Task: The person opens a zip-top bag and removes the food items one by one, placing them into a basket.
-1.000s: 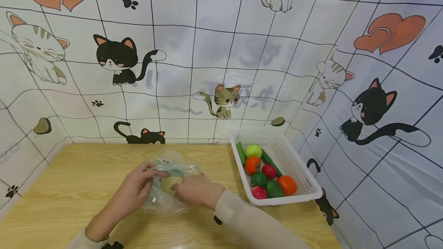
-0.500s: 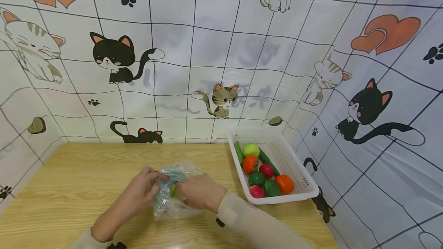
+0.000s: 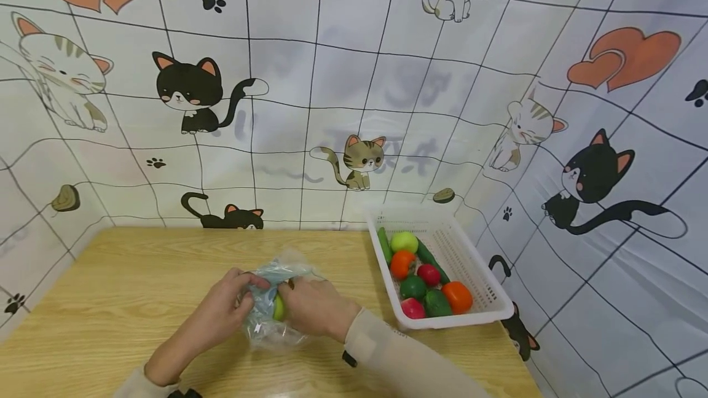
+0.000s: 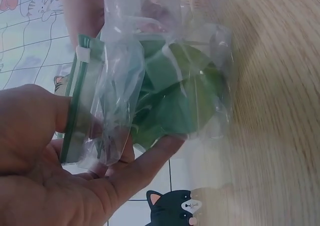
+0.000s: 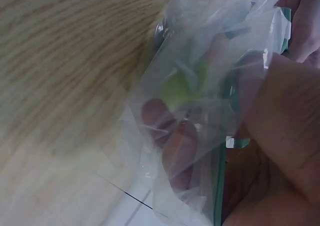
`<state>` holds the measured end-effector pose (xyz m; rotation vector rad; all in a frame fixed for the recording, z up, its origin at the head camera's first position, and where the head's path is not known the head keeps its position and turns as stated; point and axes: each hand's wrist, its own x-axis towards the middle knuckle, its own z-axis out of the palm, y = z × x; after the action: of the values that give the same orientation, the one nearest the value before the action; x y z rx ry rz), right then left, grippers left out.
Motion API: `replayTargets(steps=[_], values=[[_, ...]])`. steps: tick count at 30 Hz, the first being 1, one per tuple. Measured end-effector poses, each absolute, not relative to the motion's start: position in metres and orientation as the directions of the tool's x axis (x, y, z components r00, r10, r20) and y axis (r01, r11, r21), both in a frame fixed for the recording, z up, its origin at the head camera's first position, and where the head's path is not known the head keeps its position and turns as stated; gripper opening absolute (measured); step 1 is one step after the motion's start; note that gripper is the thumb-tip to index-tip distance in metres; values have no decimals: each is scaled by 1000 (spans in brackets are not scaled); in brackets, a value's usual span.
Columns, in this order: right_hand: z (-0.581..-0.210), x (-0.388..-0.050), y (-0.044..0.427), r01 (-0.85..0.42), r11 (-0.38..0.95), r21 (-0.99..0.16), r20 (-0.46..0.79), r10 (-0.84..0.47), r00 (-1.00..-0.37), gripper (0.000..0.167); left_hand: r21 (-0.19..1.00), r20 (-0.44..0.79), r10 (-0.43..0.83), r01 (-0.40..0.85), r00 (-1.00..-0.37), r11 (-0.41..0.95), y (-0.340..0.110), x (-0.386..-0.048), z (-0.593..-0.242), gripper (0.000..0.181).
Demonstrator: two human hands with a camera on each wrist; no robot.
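Note:
A clear zip bag (image 3: pixel 271 330) with a green zip strip and slider stands on the table between both hands. My left hand (image 3: pixel 224 306) pinches its left rim, index finger lying along the outside in the left wrist view. My right hand (image 3: pixel 315 306) reaches into the mouth of the bag; in the right wrist view its fingers (image 5: pixel 177 151) show through the plastic, curled against a green apple (image 3: pixel 278 308). The apple (image 4: pixel 200 86) shows through the film in the left wrist view, near the bottom of the bag. Part of the right hand's grip is hidden by plastic.
To the right stands a white plastic basket (image 3: pixel 487 281) holding a green apple (image 3: pixel 404 242), orange persimmons (image 3: pixel 457 297), cucumbers (image 3: pixel 431 260) and several red and dark green pieces. The wooden table (image 3: pixel 138 287) meets a cat-print curtain (image 3: pixel 287 78) behind and at the right.
My right hand has gone deeper into the bag and the green apple now shows beside its fingers. The bag has crumpled more around it. The left hand still holds the rim.

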<state>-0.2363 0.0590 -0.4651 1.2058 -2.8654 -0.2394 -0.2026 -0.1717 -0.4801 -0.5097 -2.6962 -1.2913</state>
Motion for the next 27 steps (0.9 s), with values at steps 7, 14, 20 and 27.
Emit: replayTargets(steps=[7, 14, 20, 27], values=[[-471, -238, 59, -719, 689, 91, -18, -721, -693, 49, 736, 235, 265, 350, -935, 580, -171, -203, -478, 28], [-470, -238, 57, -697, 716, 21, -39, -696, -717, 57, 724, 212, 265, 333, -941, 604, -166, -204, -476, 23], [-468, -235, 59, -690, 722, -61, -68, -692, -718, 58, 716, 228, 268, 347, -936, 605, -163, -203, -475, 23], [-467, -235, 68, -735, 669, -115, -32, -742, -670, 47, 711, 237, 280, 363, -930, 602, -160, -202, -477, 23]])
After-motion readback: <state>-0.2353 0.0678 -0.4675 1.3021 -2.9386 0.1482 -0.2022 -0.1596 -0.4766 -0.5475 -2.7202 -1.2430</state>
